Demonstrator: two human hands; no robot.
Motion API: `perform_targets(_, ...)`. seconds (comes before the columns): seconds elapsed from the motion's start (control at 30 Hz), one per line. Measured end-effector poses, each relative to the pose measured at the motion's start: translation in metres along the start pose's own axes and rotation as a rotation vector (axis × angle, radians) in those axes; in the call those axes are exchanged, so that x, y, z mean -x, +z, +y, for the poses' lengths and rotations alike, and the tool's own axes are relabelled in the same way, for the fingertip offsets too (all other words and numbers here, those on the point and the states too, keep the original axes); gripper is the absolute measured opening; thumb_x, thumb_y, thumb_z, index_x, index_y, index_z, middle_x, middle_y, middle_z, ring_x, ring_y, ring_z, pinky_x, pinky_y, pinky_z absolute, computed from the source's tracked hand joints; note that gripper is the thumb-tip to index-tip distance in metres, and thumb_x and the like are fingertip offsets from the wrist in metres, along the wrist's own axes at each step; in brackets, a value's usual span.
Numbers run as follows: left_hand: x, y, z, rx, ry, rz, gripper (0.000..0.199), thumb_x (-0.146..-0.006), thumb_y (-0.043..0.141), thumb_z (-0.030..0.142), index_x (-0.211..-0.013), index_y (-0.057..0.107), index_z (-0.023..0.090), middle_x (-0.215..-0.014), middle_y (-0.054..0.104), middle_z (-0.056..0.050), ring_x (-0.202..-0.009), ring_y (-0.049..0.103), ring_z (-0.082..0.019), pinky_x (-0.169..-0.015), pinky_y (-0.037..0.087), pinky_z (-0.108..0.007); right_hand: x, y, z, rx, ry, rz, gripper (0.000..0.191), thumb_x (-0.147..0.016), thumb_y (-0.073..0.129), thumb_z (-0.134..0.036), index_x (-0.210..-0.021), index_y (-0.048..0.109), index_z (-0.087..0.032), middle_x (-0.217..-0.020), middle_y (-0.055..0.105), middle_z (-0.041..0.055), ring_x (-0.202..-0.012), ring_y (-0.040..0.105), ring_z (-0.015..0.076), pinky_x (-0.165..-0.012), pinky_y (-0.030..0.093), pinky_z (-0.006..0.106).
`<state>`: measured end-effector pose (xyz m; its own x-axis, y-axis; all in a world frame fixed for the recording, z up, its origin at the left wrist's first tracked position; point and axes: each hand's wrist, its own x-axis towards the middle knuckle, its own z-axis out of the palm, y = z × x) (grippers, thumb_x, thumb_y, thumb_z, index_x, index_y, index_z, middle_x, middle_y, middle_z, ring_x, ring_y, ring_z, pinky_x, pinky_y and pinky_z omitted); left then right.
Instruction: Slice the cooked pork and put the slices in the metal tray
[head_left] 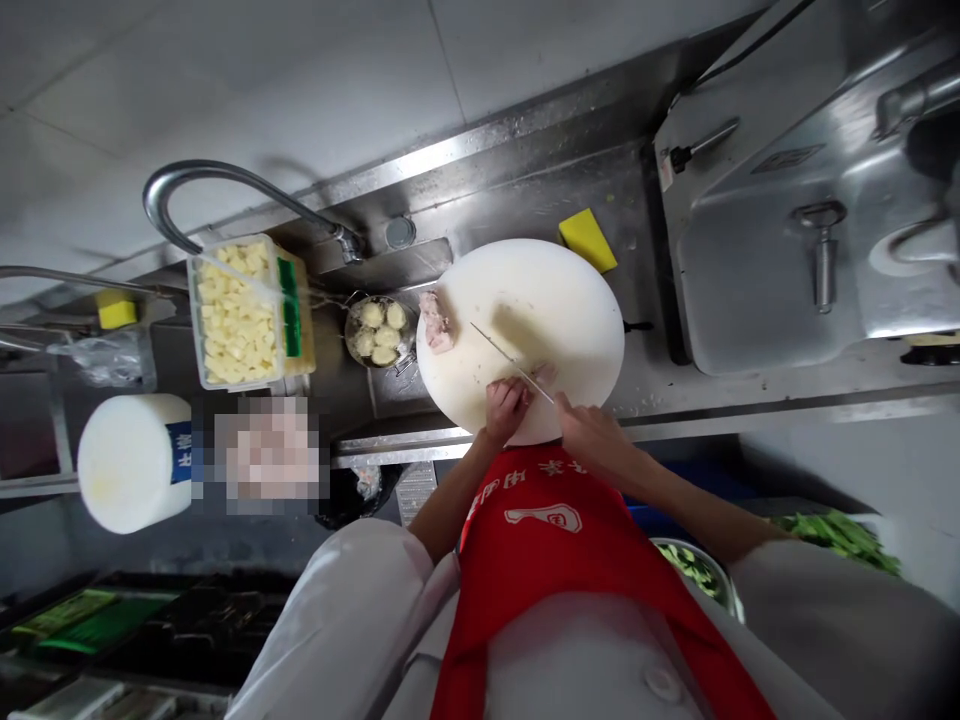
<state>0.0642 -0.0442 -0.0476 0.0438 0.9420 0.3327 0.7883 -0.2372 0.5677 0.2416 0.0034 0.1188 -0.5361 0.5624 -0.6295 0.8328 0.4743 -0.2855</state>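
On a round white cutting board (570,300), my left hand (507,405) rests near the front edge, fingers curled down on a small piece of pink meat (526,397). My right hand (581,430) is wrapped round the handle of a knife (510,360); its long blade points up and to the left across the board, beside my left hand. A pale slice of meat (545,376) lies just right of the blade. A larger chunk of pink meat (436,322) sits at the board's left edge.
Left of the board stand a strainer of peeled pieces (381,332), a tub of pale cubes (238,320) under a curved faucet (247,178) and a white bucket (127,462). A yellow sponge (588,240) lies behind the board. At right is a metal sink (750,300).
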Motion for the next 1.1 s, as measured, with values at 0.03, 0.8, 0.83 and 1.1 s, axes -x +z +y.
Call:
perform_targets(0.03,0.000,0.001,0.000,0.003,0.003,0.004,0.019,-0.098,0.048,0.029,-0.101,0.064,0.019,-0.095,0.068,-0.010,-0.094,0.062,-0.021,-0.085,0.045,-0.039,0.015,0.000,0.000,-0.002,0.019,-0.032,0.041,-0.093,0.032,-0.006,-0.132,0.044,-0.003,-0.092,0.071,0.0191,-0.089,0.072,0.0256,-0.073,0.052,0.030)
perform_targets(0.8,0.001,-0.005,-0.003,-0.034,0.058,0.048,0.021,-0.099,0.047,0.032,-0.104,0.064,0.020,-0.096,0.068,-0.009,-0.093,0.063,-0.020,-0.085,0.047,-0.039,-0.031,0.006,-0.008,-0.070,-0.003,0.018,0.038,-0.095,0.028,-0.008,-0.130,0.045,-0.005,-0.100,0.070,0.0204,-0.095,0.071,0.0275,-0.074,0.052,0.033)
perform_targets(0.83,0.000,-0.005,-0.003,-0.049,0.065,0.056,0.021,-0.099,0.047,0.031,-0.104,0.064,0.020,-0.096,0.068,-0.008,-0.092,0.063,-0.019,-0.085,0.048,-0.038,-0.027,0.005,-0.007,-0.065,-0.009,0.028,0.038,-0.095,0.029,-0.008,-0.129,0.045,-0.005,-0.099,0.071,0.0203,-0.094,0.072,0.0272,-0.074,0.052,0.032)
perform_targets(1.1,0.000,-0.004,-0.003,-0.078,0.076,0.059,0.027,-0.101,0.044,0.036,-0.100,0.065,0.018,-0.087,0.065,-0.008,-0.088,0.062,-0.020,-0.079,0.046,-0.037,0.055,0.017,-0.010,-0.105,0.100,-0.134,0.036,-0.093,0.029,-0.005,-0.122,0.051,-0.006,-0.084,0.073,0.0169,-0.080,0.074,0.0254,-0.065,0.053,0.029)
